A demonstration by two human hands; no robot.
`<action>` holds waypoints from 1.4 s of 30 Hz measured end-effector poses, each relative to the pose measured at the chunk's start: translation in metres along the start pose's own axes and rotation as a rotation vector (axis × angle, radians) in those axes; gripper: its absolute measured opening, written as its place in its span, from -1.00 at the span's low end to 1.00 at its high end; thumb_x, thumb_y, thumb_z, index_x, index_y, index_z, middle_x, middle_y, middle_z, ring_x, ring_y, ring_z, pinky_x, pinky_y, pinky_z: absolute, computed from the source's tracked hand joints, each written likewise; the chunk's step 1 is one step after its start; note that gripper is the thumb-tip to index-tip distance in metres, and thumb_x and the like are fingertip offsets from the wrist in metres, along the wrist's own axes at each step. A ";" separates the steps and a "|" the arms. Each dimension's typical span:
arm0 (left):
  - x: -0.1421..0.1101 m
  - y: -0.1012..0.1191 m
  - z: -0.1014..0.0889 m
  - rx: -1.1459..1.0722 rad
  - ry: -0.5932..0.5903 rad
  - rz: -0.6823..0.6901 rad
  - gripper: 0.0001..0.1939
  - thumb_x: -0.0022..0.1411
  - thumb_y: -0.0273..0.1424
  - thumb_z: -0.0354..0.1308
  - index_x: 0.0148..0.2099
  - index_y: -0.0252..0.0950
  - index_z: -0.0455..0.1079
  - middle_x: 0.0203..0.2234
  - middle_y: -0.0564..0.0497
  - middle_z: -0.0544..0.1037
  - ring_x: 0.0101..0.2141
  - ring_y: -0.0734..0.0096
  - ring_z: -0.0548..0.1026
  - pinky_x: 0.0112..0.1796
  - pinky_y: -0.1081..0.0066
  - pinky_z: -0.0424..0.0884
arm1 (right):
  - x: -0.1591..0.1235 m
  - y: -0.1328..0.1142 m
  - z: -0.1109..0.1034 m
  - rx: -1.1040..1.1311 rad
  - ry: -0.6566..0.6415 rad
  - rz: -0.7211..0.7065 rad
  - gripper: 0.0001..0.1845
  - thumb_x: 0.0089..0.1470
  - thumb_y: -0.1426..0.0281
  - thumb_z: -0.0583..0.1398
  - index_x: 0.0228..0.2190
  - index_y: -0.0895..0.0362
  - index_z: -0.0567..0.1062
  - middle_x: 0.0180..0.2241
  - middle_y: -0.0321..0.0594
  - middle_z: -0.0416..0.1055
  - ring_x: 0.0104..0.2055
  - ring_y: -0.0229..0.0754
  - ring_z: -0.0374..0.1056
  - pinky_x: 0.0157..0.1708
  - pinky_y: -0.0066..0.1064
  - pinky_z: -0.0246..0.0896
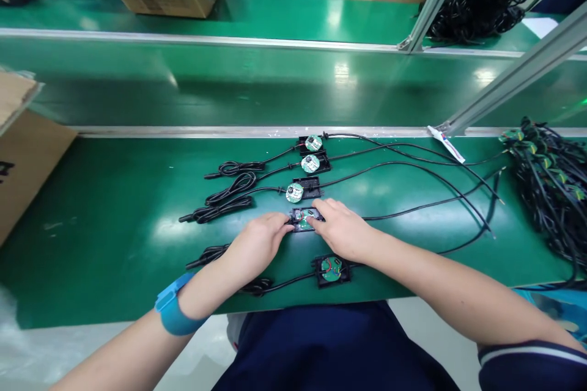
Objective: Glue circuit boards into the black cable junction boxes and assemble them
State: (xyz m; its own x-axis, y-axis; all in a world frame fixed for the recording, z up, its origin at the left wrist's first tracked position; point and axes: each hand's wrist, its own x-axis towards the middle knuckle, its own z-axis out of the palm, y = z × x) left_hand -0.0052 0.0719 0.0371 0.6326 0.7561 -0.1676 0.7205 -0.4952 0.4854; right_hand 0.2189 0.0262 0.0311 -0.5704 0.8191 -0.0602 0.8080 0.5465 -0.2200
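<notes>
A small black plastic housing (302,227) with a green circuit board inside lies on the green bench between my hands. My left hand (263,238) pinches its left end, where a black cable enters; whether the fingertips grip the cable too is hidden. From the right, my right hand (343,229) holds the other end, with a fingertip pressing on the board. Just beyond are three more housings with round boards, the nearest board (294,192) resting partly outside its housing. Closer to my body, another housing (331,271) holds a green board with red and blue wires.
Coiled black cables (232,195) lie left of the housings, and loose cable ends run right. A large cable bundle (550,189) is heaped at the right. One cardboard box (32,165) stands at the left. A metal post (518,79) and a white tube (447,144) are at the back right.
</notes>
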 end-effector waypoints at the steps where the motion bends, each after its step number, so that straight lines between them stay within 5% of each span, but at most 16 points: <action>1: 0.002 -0.002 0.002 -0.006 0.002 0.006 -0.74 0.41 -0.38 -0.04 -0.26 -0.28 0.44 -0.35 -0.09 0.57 -0.29 0.25 0.51 -0.21 0.33 0.38 | 0.000 0.000 0.001 -0.009 0.000 -0.006 -0.61 0.36 0.41 -0.04 0.05 0.23 0.45 0.05 0.08 0.27 -0.02 0.03 0.18 -0.05 -0.16 0.19; 8: 0.014 -0.005 0.003 -0.030 -0.030 0.028 -0.73 0.37 -0.42 0.01 -0.39 -0.28 0.42 -0.42 -0.06 0.56 -0.35 0.29 0.49 -0.26 0.36 0.32 | 0.000 0.002 0.004 -0.026 0.024 -0.032 -0.63 0.36 0.41 -0.05 0.02 0.20 0.46 0.03 0.06 0.28 -0.04 0.00 0.18 -0.07 -0.16 0.20; 14: 0.026 0.006 -0.011 0.038 -0.180 -0.012 -0.67 0.34 -0.42 0.01 -0.51 -0.26 0.28 -0.57 -0.01 0.47 -0.51 0.35 0.38 -0.41 0.36 0.17 | 0.000 0.002 0.001 -0.049 0.013 -0.052 -0.62 0.37 0.40 -0.06 0.01 0.21 0.46 0.02 0.06 0.29 -0.06 0.00 0.19 -0.11 -0.17 0.22; 21: 0.042 0.008 -0.021 -0.352 -0.477 -0.482 -0.68 0.25 -0.27 0.12 -0.52 -0.26 0.24 -0.71 0.07 0.43 -0.67 0.44 0.36 -0.57 0.44 0.23 | -0.002 0.000 0.000 -0.016 0.003 -0.014 -0.51 0.30 0.48 0.03 0.23 0.04 0.30 0.02 0.00 0.30 -0.03 -0.04 0.20 -0.04 -0.17 0.21; 25: 0.042 -0.002 -0.021 -0.561 -0.523 -0.508 -0.63 0.09 -0.13 0.26 -0.52 -0.28 0.27 -0.74 0.08 0.43 -0.71 0.49 0.34 -0.63 0.49 0.24 | 0.001 -0.002 -0.005 -0.039 -0.076 -0.039 -0.44 0.25 0.48 0.08 0.26 0.01 0.28 0.09 0.07 0.24 0.00 0.01 0.21 -0.03 -0.13 0.17; 31: 0.028 0.002 -0.013 -0.439 -0.454 -0.483 -0.69 0.13 -0.20 0.22 -0.50 -0.26 0.26 -0.70 0.10 0.44 -0.69 0.46 0.37 -0.63 0.46 0.21 | 0.006 -0.012 -0.013 -0.006 -0.196 0.011 -0.54 0.26 0.42 0.10 0.17 0.01 0.43 -0.04 0.06 0.32 -0.10 0.01 0.24 -0.17 -0.19 0.14; 35: 0.011 0.006 -0.015 -0.037 -0.144 -0.132 -0.77 0.22 -0.31 0.18 -0.46 -0.28 0.40 -0.52 -0.03 0.53 -0.42 0.28 0.50 -0.35 0.33 0.38 | -0.005 -0.009 -0.014 0.105 -0.095 -0.006 -0.54 0.25 0.37 0.15 0.17 -0.05 0.41 -0.01 0.01 0.33 -0.08 0.00 0.23 -0.15 -0.20 0.12; 39: 0.018 -0.012 -0.028 0.208 0.236 0.158 -0.76 0.35 -0.45 -0.03 -0.13 -0.33 0.48 -0.16 -0.19 0.56 -0.10 0.13 0.47 -0.06 0.17 0.37 | 0.000 0.015 -0.022 0.224 0.130 0.097 -0.67 0.31 0.34 0.10 0.02 0.16 0.49 -0.01 -0.01 0.40 -0.01 -0.03 0.22 -0.03 -0.19 0.09; 42: 0.039 -0.029 -0.035 0.339 0.214 0.217 -0.78 0.28 -0.53 0.03 -0.08 -0.35 0.46 -0.13 -0.21 0.54 -0.08 0.07 0.45 -0.05 0.13 0.36 | 0.021 0.038 -0.028 0.141 0.147 0.222 -0.80 0.26 0.46 0.10 -0.21 0.22 0.53 -0.15 -0.01 0.47 -0.05 -0.02 0.24 -0.03 -0.19 0.08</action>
State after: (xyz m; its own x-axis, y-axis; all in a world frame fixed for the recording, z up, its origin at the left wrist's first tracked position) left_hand -0.0114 0.1304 0.0461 0.7318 0.6733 0.1057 0.6527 -0.7370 0.1755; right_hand 0.2418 0.0695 0.0488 -0.3463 0.9380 0.0174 0.8765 0.3301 -0.3505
